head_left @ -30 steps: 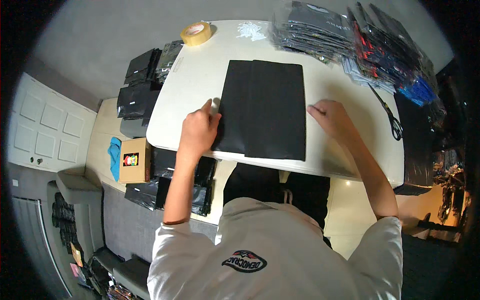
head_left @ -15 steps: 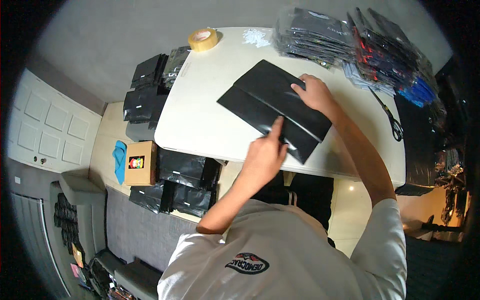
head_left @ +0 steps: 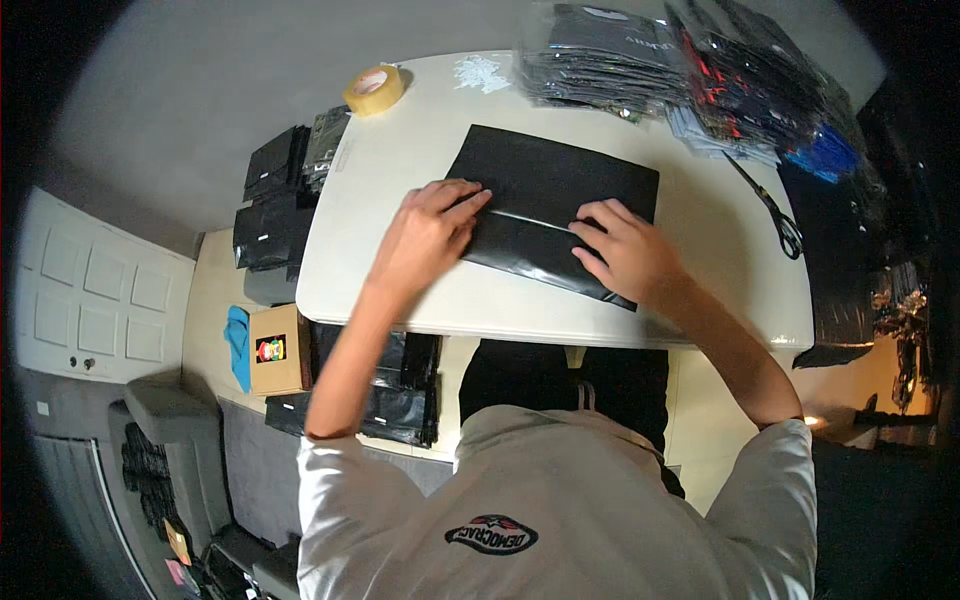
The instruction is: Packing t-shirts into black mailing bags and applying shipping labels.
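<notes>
A flat black plastic mailing bag (head_left: 560, 175) lies on the white table (head_left: 400, 290) in front of me, with a flap folded along a seam across its middle. My left hand (head_left: 430, 228) grips its left edge at the seam, fingers drawn together with the thumb near them. My right hand (head_left: 632, 252) rests on the bag's right part, its fingers spread and slightly bent, fingertips touching the plastic near the seam.
A tape roll (head_left: 374, 92) and small white pieces (head_left: 480, 73) sit at the table's far side. Stacks of bagged dark garments (head_left: 605, 70) fill the far right, with black scissors (head_left: 768, 210) nearer. A cardboard box (head_left: 280, 350) and several black packages (head_left: 268, 230) stand left of the table.
The bag has turned so its seam runs more nearly across the table. My left hand has gone from pointing at its middle to its left edge; the right hand has come nearer to me.
</notes>
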Available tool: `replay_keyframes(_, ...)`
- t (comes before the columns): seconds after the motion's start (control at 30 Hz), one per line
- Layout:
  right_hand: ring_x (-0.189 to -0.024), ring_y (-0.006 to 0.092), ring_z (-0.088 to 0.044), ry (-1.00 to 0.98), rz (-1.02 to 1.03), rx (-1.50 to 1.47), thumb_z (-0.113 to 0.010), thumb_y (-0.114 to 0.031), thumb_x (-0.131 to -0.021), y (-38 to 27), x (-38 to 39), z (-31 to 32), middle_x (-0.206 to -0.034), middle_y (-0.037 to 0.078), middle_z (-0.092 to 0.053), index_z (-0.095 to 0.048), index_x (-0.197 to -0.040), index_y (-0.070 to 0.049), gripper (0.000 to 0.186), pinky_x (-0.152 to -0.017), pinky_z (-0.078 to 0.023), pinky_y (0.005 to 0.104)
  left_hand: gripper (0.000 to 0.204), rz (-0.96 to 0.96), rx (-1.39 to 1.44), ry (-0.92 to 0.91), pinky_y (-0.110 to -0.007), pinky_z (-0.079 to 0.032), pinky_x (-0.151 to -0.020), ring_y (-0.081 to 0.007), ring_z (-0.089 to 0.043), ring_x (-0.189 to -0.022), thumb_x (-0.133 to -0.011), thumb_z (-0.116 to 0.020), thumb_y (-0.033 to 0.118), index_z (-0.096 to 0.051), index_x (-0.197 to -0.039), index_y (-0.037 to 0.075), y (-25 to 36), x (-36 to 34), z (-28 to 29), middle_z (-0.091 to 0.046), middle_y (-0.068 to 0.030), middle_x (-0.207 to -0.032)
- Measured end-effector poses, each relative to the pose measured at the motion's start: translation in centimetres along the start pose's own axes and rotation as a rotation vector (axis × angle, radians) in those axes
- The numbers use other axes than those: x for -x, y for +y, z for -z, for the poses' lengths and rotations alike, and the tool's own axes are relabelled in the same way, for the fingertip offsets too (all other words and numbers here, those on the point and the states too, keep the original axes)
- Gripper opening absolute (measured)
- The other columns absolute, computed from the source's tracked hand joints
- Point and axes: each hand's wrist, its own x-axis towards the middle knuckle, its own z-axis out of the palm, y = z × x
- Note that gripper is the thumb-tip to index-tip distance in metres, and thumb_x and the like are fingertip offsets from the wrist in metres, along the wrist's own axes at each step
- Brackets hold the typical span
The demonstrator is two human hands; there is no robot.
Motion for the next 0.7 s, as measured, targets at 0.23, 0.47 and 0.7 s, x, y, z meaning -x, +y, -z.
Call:
replay_keyframes(0.23,-0.103,0.0275,-0.067,-0.144,-0.096,-0.004,-0.071,-0.013,-0.093,-0.3,-0.3,-1.7,-0.107,0.013,-0.068,-0.075,-0.112,0.000,0.023,-0.092,-0.057,0.0368,0.034,-0.177,-0.170,-0.312,-0.038,-0.053,-0.102,-0.0238,-0.069,-0.113,-0.087,-0.068,0.006,-0.077,-0.120,0.010,-4.4,-0.2,-1.7,-0.074,-0.0076,-0.120)
replay_keyframes(0.47,-0.098,0.0304,-0.068,-0.105,-0.060,-0.081,-0.065,-0.008,-0.090,-0.3,0.5,-0.5,-0.100,0.014,-0.065,-0.075,-0.113,0.002,0.027,-0.090,-0.059,0.0397,0.037,-0.129,-0.242,-0.336,-0.037,-0.053,-0.101,-0.0237,-0.072,-0.106,-0.087,-0.059,0.005,-0.077,-0.119,0.010,-4.8,0.6,-1.7,-0.075,-0.0088,-0.120)
replay_keyframes(0.7,-0.097,0.0307,-0.067,-0.301,-0.193,-0.099,-0.064,-0.011,-0.090,-0.1,-0.4,0.9,-0.096,0.014,-0.065,-0.076,-0.105,-0.001,0.022,-0.084,-0.058,0.0402,0.049,-0.100,-0.318,-0.405,-0.040,-0.053,-0.108,-0.0294,-0.072,-0.110,-0.082,-0.058,-0.003,-0.074,-0.126,0.009,-3.7,0.5,-0.4,-0.074,-0.0120,-0.126)
